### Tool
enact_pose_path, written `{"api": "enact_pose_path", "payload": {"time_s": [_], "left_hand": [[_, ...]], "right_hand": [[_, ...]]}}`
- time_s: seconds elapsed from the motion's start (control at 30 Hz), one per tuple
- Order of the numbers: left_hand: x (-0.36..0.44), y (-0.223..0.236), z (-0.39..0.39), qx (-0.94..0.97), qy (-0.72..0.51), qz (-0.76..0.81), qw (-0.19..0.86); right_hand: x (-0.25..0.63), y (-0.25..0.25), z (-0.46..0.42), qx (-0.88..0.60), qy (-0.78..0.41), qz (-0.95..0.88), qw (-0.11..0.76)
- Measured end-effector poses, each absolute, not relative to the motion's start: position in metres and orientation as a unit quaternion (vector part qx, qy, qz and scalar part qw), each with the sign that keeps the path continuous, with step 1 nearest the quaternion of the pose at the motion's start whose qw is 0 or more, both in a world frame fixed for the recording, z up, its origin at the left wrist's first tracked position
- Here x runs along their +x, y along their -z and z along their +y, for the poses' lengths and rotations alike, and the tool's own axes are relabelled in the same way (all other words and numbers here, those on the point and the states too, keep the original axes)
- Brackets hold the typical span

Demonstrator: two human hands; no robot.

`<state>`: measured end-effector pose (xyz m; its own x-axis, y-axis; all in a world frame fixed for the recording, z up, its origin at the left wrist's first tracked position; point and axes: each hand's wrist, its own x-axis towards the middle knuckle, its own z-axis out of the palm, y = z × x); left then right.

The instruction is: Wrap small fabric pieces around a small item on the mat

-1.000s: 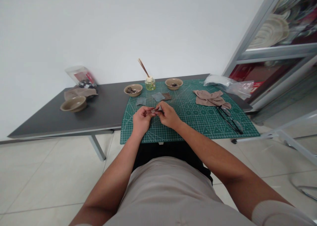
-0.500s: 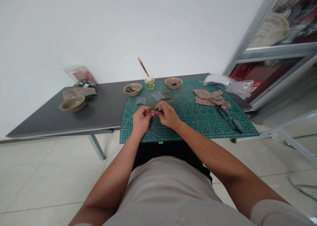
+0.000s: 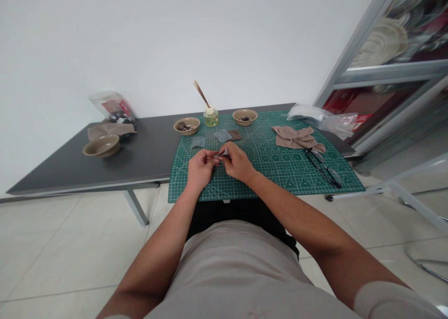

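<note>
Close together over the mat's near left part, my left hand and my right hand meet at their fingertips. Pinched in the right fingers is a small folded grey sheet, which looks like sandpaper. The left thumb and fingers close on a tiny thing at the meeting point, mostly covered by the fingers. Just beyond the hands lie a grey-blue square, a second grey-blue square and a brown square, the last two overlapping.
A green cutting mat covers the table's right part. A bowl with dark pieces, a reed bottle and another bowl stand behind. Rightward lie a brown cloth, glasses and plastic bags. An empty bowl stands left.
Both hands keep their pinch, with only slight finger movement around the small piece. The whole view has shifted very slightly; nothing on the table has moved.
</note>
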<state>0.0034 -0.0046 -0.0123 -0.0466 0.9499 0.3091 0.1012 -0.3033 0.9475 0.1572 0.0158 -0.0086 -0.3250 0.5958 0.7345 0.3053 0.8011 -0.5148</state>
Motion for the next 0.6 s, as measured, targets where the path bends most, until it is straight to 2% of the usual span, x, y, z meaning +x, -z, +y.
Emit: {"api": "enact_pose_path", "payload": {"time_s": [0.6], "left_hand": [[0.0050,0.0098,-0.0041,0.562,-0.570,0.456,0.390]], "right_hand": [[0.1570,0.0069,0.0153,-0.302,-0.143,-0.803,0.494]]}}
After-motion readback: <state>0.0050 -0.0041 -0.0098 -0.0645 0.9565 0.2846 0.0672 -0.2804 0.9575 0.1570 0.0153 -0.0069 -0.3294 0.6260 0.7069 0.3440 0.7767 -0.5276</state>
